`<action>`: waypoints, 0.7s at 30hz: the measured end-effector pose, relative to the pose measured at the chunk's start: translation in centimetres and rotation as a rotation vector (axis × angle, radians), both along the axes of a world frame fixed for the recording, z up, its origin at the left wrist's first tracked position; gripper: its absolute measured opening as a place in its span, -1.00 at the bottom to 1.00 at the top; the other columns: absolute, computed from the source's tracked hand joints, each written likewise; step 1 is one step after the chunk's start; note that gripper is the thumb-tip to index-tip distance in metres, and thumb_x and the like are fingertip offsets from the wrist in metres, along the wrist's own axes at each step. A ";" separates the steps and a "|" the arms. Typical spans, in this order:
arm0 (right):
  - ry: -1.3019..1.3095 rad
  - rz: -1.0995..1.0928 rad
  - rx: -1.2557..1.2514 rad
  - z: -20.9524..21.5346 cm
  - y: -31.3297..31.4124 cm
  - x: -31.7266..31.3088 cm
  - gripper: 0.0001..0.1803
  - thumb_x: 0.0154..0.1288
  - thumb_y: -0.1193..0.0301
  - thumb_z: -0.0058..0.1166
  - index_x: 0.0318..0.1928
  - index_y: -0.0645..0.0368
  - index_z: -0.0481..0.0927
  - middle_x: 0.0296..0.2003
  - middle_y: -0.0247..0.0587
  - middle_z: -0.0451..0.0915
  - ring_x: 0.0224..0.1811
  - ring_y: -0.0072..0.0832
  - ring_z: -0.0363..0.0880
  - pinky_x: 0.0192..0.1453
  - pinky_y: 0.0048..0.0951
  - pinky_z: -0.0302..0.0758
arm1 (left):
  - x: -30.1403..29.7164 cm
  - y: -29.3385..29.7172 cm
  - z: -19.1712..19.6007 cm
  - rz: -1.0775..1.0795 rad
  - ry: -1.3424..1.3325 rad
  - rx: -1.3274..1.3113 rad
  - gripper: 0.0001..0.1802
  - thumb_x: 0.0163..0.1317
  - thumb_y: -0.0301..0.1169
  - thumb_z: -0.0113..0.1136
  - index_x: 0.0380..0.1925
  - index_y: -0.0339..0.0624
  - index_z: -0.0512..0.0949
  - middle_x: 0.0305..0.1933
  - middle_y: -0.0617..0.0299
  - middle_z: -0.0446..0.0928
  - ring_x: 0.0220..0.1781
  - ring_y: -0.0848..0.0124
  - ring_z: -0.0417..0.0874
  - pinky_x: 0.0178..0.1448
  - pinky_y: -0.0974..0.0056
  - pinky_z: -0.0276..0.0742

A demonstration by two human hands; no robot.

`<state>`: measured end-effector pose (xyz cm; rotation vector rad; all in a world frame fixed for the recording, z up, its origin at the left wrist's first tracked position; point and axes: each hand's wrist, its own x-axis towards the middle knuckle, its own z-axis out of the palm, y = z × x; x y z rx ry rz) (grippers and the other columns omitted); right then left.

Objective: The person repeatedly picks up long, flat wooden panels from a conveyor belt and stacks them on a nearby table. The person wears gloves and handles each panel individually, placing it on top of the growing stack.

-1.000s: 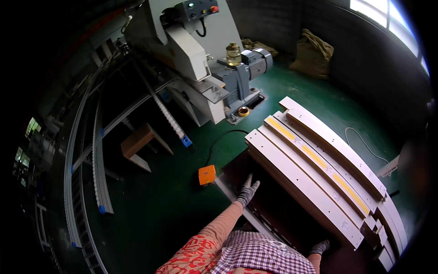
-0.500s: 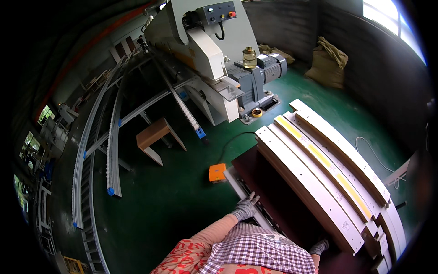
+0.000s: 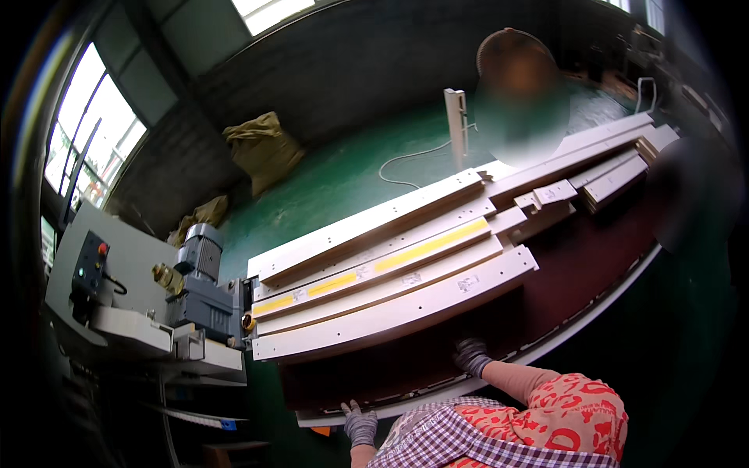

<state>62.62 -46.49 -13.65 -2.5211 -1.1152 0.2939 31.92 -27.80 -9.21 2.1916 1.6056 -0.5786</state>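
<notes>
Now turned rightward, rests left hand [image 3: 360, 425] spread on table rim [image 3: 316, 419], right hand [image 3: 472, 357], grip unclear, nearer white board [image 3: 390, 313] running left-to-right ahead.

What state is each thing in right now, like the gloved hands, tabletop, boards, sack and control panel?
Dark red tabletop: partly covered by boards.
Long white boards with drilled holes: lying side by side.
Left hand in grey knit glove: spread at the tabletop's near rim.
Right hand in grey knit glove: on the tabletop, finger opening unclear.
Tan woven sack: standing, tilted.
Black boxy control panel: green light lit.
</notes>
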 end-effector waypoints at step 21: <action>-0.058 -0.349 -0.111 0.9 3.1 -7.0 -0.44 0.29 0.13 -0.04 0.24 0.08 0.49 0.28 0.03 0.40 0.34 -0.04 0.33 0.41 0.06 0.24 | 0.5 10.1 0.6 -0.547 -0.195 -0.030 -0.47 -0.13 -0.03 0.55 -0.28 -0.20 0.65 -0.19 -0.04 0.62 -0.08 0.05 0.68 -0.04 0.04 0.62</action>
